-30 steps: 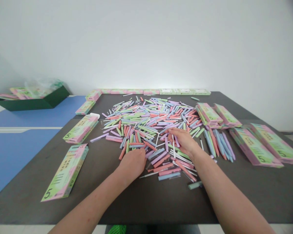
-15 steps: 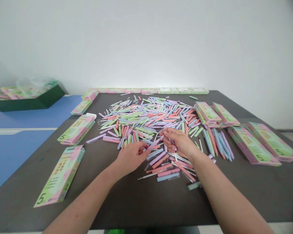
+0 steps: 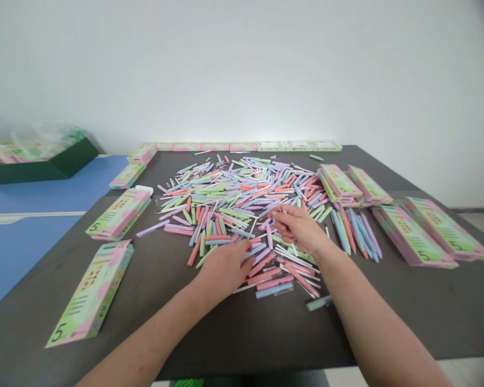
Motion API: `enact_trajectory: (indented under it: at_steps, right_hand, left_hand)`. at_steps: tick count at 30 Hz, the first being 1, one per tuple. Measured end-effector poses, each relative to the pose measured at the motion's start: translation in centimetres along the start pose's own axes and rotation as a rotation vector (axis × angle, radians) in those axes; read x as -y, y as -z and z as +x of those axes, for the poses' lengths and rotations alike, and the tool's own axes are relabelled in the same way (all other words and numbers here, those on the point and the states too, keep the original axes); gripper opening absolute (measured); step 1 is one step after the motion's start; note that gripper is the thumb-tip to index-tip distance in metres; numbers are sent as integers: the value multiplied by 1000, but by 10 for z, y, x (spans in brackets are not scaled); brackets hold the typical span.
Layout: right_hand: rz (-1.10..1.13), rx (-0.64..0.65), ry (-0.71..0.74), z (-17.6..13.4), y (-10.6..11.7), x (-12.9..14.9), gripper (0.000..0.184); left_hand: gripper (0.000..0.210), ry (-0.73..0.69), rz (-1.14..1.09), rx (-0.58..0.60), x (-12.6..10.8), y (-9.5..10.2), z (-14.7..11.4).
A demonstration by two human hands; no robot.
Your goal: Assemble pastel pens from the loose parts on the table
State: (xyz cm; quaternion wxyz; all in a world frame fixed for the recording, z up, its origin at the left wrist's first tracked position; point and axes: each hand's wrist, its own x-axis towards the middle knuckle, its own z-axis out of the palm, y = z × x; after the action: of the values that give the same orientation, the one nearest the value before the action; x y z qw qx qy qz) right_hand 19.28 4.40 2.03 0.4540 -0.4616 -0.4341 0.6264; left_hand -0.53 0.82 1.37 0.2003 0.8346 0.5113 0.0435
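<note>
My left hand [image 3: 225,270] is low over the near part of a pile of pen parts [image 3: 234,189]. Its thumb and fingers are apart, close to a blue pen barrel [image 3: 256,250]. My right hand [image 3: 296,228] is just to the right, its thumb and fingertips pinched together. What they hold, if anything, is too small to make out. Just below those fingertips is a purple pen barrel [image 3: 269,236]. White refills [image 3: 292,255] and coral barrels [image 3: 265,276] lie beneath and between the hands. A blue barrel with a clear cap [image 3: 274,291] lies at the pile's near edge.
Printed pen boxes [image 3: 92,293] lie along the left, and more boxes [image 3: 417,236] are stacked at right. Several assembled-looking pens [image 3: 361,234] lie in a row beside them. Boxes [image 3: 242,146] line the table's [image 3: 242,344] far edge. A dark green tray [image 3: 70,161] stands at far left.
The purple barrel that was at my left fingertips is now apart from that hand. My left hand has moved down, its fingers apart near a blue barrel. The view has shifted slightly.
</note>
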Motion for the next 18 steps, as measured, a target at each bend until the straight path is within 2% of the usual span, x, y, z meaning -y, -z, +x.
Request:
enact_trajectory:
  at_steps: [4,8,14,18]
  right_hand:
    - [6,-1,7,0,0,0,19]
    - [3,3,11,0,-1,-1,21]
    - [-2,7,9,1,0,-1,21]
    - [-20,7,-2,2,1,-1,21]
  left_hand:
    - [22,-43,20,72,-3,-5,-2]
    - [21,-29,17,98,-2,-9,0]
    - [21,32,-28,75,-4,-8,0]
    - [29,35,-93,34,-4,1,1]
